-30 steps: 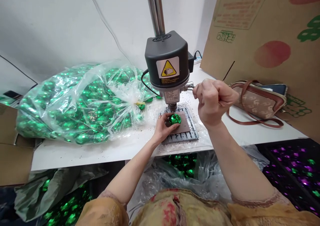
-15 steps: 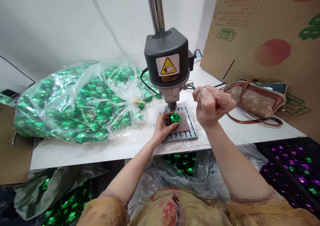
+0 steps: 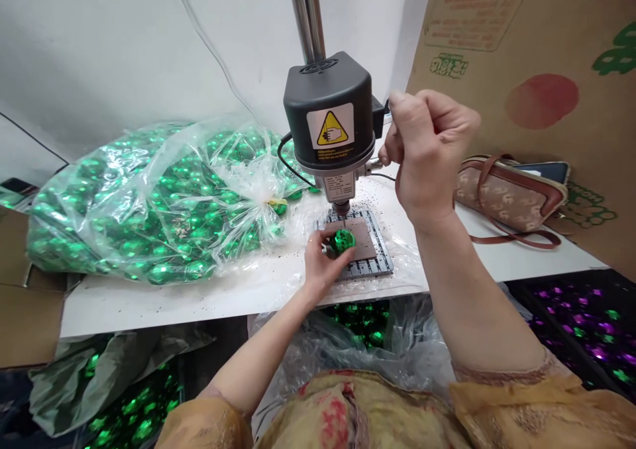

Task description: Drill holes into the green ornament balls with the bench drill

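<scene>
My left hand grips a shiny green faceted ball between thumb and fingers. The ball is tilted, over a brown board on the slotted metal base of a small drill press. The drill's chuck and thin bit are just above and behind the ball. To the right of the motor head, my right hand is closed in a raised fist around the press's feed lever; most of the lever is hidden by the fingers.
A tied clear bag full of green balls lies on the white table. A handbag rests at right before a large cardboard box. Below the table edge are more green balls and a dark container of purple and green pieces. Dark shavings are scattered around the base.
My right hand has swung up with the lever. The green ball has come away from the bit, tilted and shifted slightly toward me in my left hand.
</scene>
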Tool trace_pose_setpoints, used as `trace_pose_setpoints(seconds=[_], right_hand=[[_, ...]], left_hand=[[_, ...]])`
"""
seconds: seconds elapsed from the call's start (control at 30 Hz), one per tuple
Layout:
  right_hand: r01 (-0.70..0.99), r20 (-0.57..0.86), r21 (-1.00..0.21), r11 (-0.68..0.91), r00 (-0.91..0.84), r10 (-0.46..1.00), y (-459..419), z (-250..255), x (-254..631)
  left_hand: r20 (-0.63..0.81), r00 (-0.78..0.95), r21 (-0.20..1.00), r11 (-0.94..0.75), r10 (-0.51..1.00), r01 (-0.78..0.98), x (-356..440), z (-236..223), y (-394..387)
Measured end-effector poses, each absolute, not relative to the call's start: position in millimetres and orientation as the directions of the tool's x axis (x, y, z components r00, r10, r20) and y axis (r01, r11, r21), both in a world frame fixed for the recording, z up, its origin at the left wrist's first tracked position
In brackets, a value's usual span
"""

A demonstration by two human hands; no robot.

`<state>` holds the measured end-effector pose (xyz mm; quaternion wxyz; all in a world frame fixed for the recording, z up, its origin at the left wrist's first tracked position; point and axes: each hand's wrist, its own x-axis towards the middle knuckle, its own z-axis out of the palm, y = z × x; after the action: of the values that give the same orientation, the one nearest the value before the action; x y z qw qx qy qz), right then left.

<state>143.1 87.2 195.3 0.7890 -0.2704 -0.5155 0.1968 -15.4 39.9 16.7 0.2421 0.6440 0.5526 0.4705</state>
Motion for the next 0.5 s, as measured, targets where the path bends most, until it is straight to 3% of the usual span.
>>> trace_pose_setpoints(seconds=[0.07,0.17,0.27,0.37,0.43,0.5], right_hand=[[-0.037,0.699,-0.638,0.769,0.393,0.598,89.1,198.4,143.4],[-0.049,0.700,-0.623,0.781,0.411,0.584,90.6,195.0,143.2],[-0.053,0.705,-0.611,0.790,0.418,0.573,90.3,192.1,143.2],[-0.042,0.709,-0.612,0.790,0.413,0.571,88.7,191.3,143.0],[-0.031,0.717,-0.606,0.795,0.410,0.564,88.1,190.5,142.7],[-0.035,0.734,-0.579,0.815,0.413,0.539,88.8,189.0,142.3]], left_hand=[[0.419,0.153,0.750,-0.436,0.895,0.498,-12.9,11.2,11.7],[0.419,0.594,0.550,-0.713,0.687,0.436,-9.0,-6.0,-28.4],[0.406,0.756,0.385,-0.846,0.514,0.369,-11.3,-17.3,-39.0],[0.482,0.647,0.402,-0.805,0.591,0.436,-26.1,-5.1,-2.6],[0.457,0.441,0.451,-0.628,0.772,0.634,-41.5,13.7,44.3],[0.344,0.245,0.434,-0.384,0.907,0.815,-57.6,32.8,99.0]])
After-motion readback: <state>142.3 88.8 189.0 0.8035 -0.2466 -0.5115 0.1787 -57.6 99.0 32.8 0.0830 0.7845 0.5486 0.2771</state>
